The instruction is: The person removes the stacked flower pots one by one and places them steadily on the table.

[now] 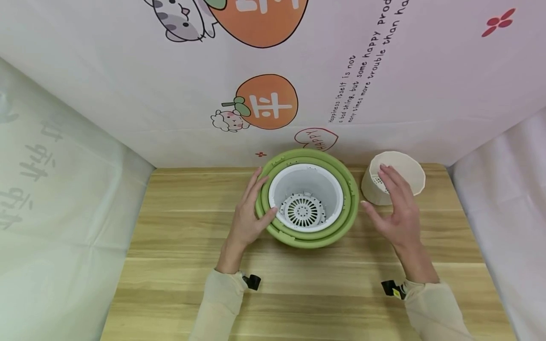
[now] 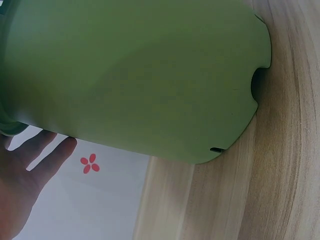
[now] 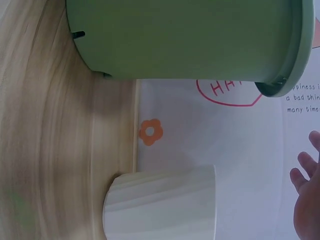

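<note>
A stack of nested flower pots stands upright on the table: green pots (image 1: 310,244) outside and a white pot (image 1: 341,189) with a slotted, perforated bottom inside. My left hand (image 1: 248,219) is at the left side of the stack, its fingers fairly straight along the green rim and its thumb reaching over it beside the white pot's rim. In the left wrist view, fingertips (image 2: 67,145) show against the green wall just below the rim. To the right, my right hand (image 1: 401,215) is spread and holds nothing. It overlaps a small cream pot (image 1: 414,173) in the head view.
The pots stand along the back edge of a wood-grain table (image 1: 324,293). Behind them rises a printed cloth backdrop (image 1: 179,109), and white cloth hangs at the left (image 1: 64,227) and right (image 1: 503,203). The cream pot sits close to the table's back right corner.
</note>
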Demonstrator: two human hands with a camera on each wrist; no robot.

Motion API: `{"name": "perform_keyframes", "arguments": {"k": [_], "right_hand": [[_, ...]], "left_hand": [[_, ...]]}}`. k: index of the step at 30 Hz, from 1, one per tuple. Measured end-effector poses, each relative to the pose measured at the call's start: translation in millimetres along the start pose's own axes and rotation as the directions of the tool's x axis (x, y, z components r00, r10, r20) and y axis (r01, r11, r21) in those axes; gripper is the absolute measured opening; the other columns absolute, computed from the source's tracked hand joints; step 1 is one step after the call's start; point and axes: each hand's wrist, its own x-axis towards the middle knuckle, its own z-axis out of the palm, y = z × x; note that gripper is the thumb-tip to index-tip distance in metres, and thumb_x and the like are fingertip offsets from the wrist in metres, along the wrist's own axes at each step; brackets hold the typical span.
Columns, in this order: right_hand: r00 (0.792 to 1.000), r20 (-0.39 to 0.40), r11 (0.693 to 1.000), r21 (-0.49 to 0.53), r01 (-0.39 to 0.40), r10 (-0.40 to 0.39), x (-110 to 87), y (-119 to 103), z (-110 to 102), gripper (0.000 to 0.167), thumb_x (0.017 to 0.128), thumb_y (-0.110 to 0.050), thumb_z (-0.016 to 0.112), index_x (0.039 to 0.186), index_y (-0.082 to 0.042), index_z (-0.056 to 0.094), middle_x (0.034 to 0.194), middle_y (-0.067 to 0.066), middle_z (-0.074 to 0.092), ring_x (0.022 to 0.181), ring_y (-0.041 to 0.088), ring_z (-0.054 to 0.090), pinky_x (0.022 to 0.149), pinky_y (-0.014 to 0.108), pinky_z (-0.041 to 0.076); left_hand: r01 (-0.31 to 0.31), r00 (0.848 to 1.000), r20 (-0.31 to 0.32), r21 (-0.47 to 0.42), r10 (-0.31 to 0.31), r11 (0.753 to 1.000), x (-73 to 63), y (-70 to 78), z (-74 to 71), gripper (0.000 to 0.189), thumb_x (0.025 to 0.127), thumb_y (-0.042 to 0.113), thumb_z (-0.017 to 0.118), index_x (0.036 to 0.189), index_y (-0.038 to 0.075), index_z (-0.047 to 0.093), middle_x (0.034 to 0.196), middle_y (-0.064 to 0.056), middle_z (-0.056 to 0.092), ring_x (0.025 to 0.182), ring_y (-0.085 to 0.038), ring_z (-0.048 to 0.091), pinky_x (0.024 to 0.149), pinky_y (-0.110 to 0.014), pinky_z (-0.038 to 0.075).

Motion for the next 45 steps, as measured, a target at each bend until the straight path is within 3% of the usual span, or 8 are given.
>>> {"name": "perform_keyframes", "arguments": {"k": [3,10,15,22,29,34,41,45], "right_hand": [[1.000,0.000,1.000,0.015,0.014,-0.014,-0.3,0.3,0.6,0.066,0.087,-0.045,0.071,0.123,0.010,0.062,0.129,0.028,0.060,0.124,0.048,0.052,0.112,0.048,0.038],[0.999,-0.004,0.999,0.034,0.037,-0.037,2.2,-6.2,3.4,0.067,0.088,-0.046,0.070,0.121,0.012,0.062,0.126,0.030,0.061,0.124,0.045,0.053,0.111,0.049,0.039],[0.999,0.005,0.998,0.037,0.050,-0.050,0.9,-6.1,4.7,0.066,0.088,-0.044,0.071,0.122,0.011,0.062,0.126,0.030,0.061,0.124,0.045,0.054,0.111,0.049,0.040],[0.997,0.019,0.996,0.050,0.070,-0.071,-0.1,-3.9,6.6,0.063,0.086,-0.040,0.072,0.123,0.010,0.062,0.126,0.030,0.061,0.123,0.045,0.054,0.111,0.051,0.040],[0.995,0.051,0.996,0.046,0.081,-0.084,-0.9,-4.5,8.4,0.062,0.087,-0.041,0.071,0.124,0.009,0.063,0.128,0.028,0.061,0.124,0.044,0.053,0.111,0.050,0.039],[0.993,0.074,0.995,0.059,0.086,-0.090,-1.9,-6.0,10.8,0.063,0.086,-0.040,0.072,0.124,0.009,0.062,0.128,0.027,0.061,0.122,0.046,0.054,0.111,0.049,0.039],[0.990,0.099,0.993,0.068,0.098,-0.104,-3.0,-9.2,15.1,0.066,0.088,-0.044,0.070,0.124,0.010,0.061,0.128,0.028,0.061,0.122,0.047,0.054,0.112,0.048,0.039],[0.986,0.110,0.991,0.069,0.116,-0.123,-2.2,-12.1,19.3,0.066,0.088,-0.045,0.069,0.123,0.011,0.061,0.128,0.028,0.060,0.123,0.046,0.053,0.112,0.049,0.038]], "left_hand": [[0.001,1.000,0.000,-0.002,-0.001,1.000,0.2,0.5,-0.1,0.079,0.090,0.057,0.057,0.150,0.009,0.040,0.165,0.002,0.019,0.149,-0.022,0.024,0.114,-0.055,0.031],[-0.005,1.000,0.000,-0.015,0.005,1.000,-0.2,-0.3,-0.2,0.076,0.082,0.026,0.068,0.150,0.010,0.040,0.165,-0.003,0.020,0.149,-0.023,0.023,0.114,-0.056,0.030],[-0.003,1.000,0.002,-0.014,0.003,1.000,-0.5,0.1,0.0,0.075,0.083,0.030,0.067,0.150,0.010,0.040,0.165,-0.003,0.019,0.149,-0.022,0.024,0.114,-0.056,0.030],[-0.002,1.000,-0.002,-0.001,0.002,1.000,0.2,2.6,0.0,0.078,0.090,0.057,0.056,0.150,0.010,0.040,0.165,-0.003,0.020,0.149,-0.023,0.024,0.114,-0.055,0.031],[-0.002,1.000,0.002,-0.008,0.002,1.000,2.2,2.1,1.6,0.075,0.085,0.036,0.064,0.151,0.010,0.040,0.165,0.003,0.018,0.148,-0.023,0.025,0.113,-0.058,0.031],[-0.007,1.000,0.004,-0.015,0.007,1.000,2.0,2.1,2.2,0.074,0.085,0.036,0.064,0.150,0.009,0.040,0.165,0.002,0.018,0.148,-0.023,0.024,0.113,-0.058,0.031],[-0.012,1.000,-0.005,-0.009,0.012,1.000,0.4,2.7,1.2,0.077,0.089,0.053,0.058,0.150,0.008,0.041,0.165,0.001,0.018,0.148,-0.024,0.024,0.114,-0.056,0.030],[0.000,1.000,-0.003,-0.011,0.000,1.000,0.4,2.6,0.3,0.075,0.087,0.044,0.062,0.150,0.009,0.040,0.165,0.002,0.018,0.149,-0.023,0.024,0.114,-0.056,0.030]]}}
